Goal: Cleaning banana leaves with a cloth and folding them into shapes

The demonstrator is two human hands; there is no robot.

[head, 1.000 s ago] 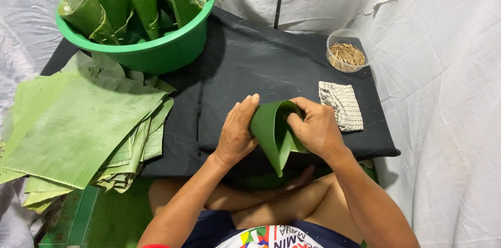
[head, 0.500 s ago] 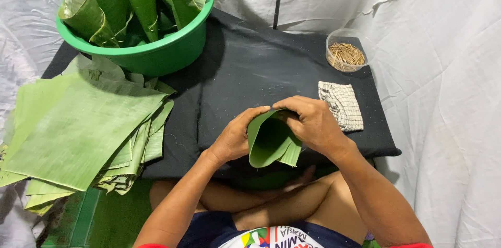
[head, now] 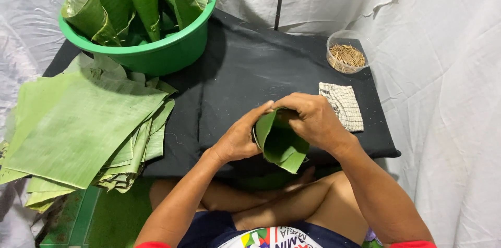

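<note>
A green banana leaf piece (head: pixel 282 143) is rolled into a cone, its open mouth facing me, above the near edge of a black cushion (head: pixel 245 70). My left hand (head: pixel 240 136) cups its left side with the fingertips on the rim. From the right, my right hand (head: pixel 313 117) wraps over the top edge. Both hands grip the leaf together.
A stack of flat banana leaf sheets (head: pixel 78 128) lies at the left. A green plastic basin (head: pixel 156 50) holding rolled leaves stands at the back left. A clear cup of thin sticks (head: pixel 347 52) and a checked cloth (head: pixel 344 104) sit at the right. White sheeting surrounds everything.
The leaf has been curled tighter into a cone and turned so its mouth faces me. Both hands have closed in around its top edge.
</note>
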